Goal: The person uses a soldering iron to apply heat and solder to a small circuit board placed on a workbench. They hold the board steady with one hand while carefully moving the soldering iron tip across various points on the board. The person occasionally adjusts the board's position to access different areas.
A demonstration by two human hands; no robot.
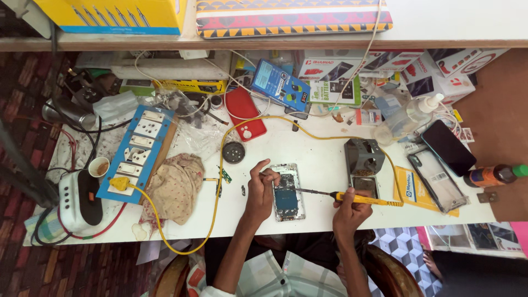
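An opened phone (288,192) lies flat near the front edge of the white table (319,159), its blue board showing. My left hand (260,186) rests on the phone's left side and pinches a thin wire or tweezer tip over it. In my right hand (350,209) is a soldering iron (352,198) with a yellow handle. Its dark tip points left onto the phone. The iron's yellow cable (220,165) loops across the table to a plug in the blue switchboard (137,151).
A grey iron stand (364,159) stands right of the phone. Further right lie a yellow packet (413,190), a clear phone case (437,179) and a black phone (448,147). A cloth (175,187), a red phone (245,113) and boxes crowd the left and back.
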